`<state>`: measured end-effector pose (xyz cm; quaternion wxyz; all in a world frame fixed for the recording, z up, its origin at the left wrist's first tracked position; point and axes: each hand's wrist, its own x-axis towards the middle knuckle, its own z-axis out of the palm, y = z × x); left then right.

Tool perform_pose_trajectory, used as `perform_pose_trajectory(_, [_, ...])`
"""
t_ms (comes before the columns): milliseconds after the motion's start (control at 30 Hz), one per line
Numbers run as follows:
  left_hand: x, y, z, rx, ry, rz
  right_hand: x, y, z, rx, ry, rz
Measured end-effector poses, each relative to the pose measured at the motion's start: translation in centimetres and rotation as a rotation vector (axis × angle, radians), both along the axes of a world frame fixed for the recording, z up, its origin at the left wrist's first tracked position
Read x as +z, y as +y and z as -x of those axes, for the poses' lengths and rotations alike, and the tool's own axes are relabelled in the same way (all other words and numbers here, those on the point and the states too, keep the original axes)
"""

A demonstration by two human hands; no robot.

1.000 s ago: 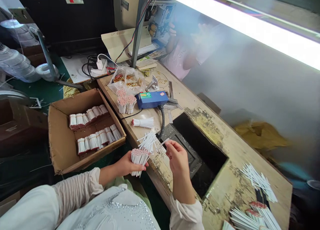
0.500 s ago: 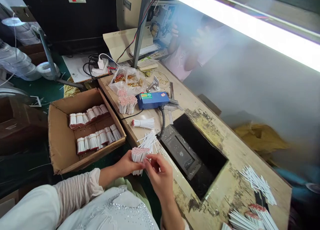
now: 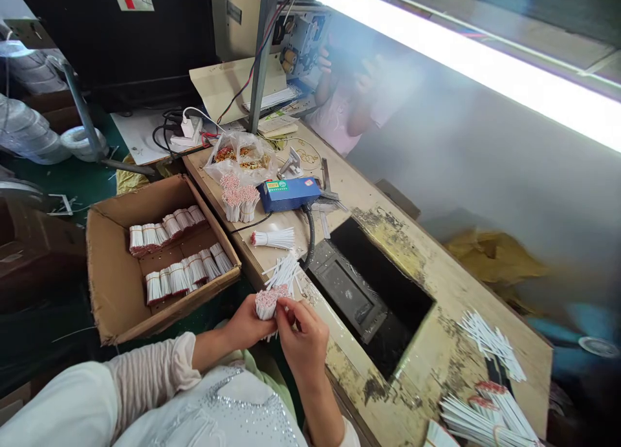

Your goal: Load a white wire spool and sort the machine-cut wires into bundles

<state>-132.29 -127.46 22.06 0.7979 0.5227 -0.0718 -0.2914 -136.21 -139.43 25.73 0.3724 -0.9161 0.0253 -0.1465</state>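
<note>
A bundle of thin white sticks with pinkish-red tips (image 3: 266,303) stands upright in my left hand (image 3: 244,322), whose fingers wrap round it. My right hand (image 3: 305,336) is at the bundle's right side, thumb and fingertips pinched at its tips; whatever lies between them is too small to make out. Just beyond the bundle, loose white sticks (image 3: 284,270) lie on the table edge. Farther back are a tied bundle lying flat (image 3: 274,239) and a group of upright bundles (image 3: 240,198).
A cardboard box (image 3: 114,285) at the left holds two rows of bundles. On the table (image 3: 417,382) are a dark rectangular opening (image 3: 383,298), a blue device (image 3: 291,195), a plastic bag (image 3: 242,156) and more sticks (image 3: 492,343). Another person (image 3: 342,110) is behind.
The view has shifted slightly, so the table and box appear a little farther left. My right fingertips have drawn in against the bundle's top, and the bundle's tips look more tilted.
</note>
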Motion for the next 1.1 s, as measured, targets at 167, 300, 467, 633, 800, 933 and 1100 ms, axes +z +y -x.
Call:
perform_pose_trajectory(167, [0.0, 0.1, 0.0, -0.01, -0.009, 0.001, 0.2, -0.2, -0.1, 0.006, -0.014, 0.026])
perform_pose_trajectory(300, [0.4, 0.1, -0.1, -0.004, -0.031, -0.003, 0.5, -0.5, -0.2, 0.005, 0.007, 0.032])
perform_pose_trajectory(467, [0.5, 0.1, -0.1, 0.008, -0.031, 0.021, 0.2, -0.1, -0.3, 0.008, 0.076, -0.011])
perform_pose_trajectory(633, [-0.7, -0.1, -0.3, -0.025, 0.068, 0.021, 1.1, -0.2, -0.8, -0.125, 0.045, -0.279])
perform_pose_trajectory(800, [-2.8, 0.5, -0.1, -0.021, 0.318, -0.087, 1.5, -4.4, -2.8, -0.385, 0.057, -0.709])
perform_pose_trajectory(933, [-3.4, 1.2, -0.1, 0.012, 0.387, -0.049, -2.2, -6.6, -5.4, -0.356, 0.327, -0.785])
perform_pose_trajectory(1100, [-2.6, 1.5, -0.5, -0.032, 0.314, -0.018, -5.5, -5.7, -7.2, -0.302, 0.359, -0.705])
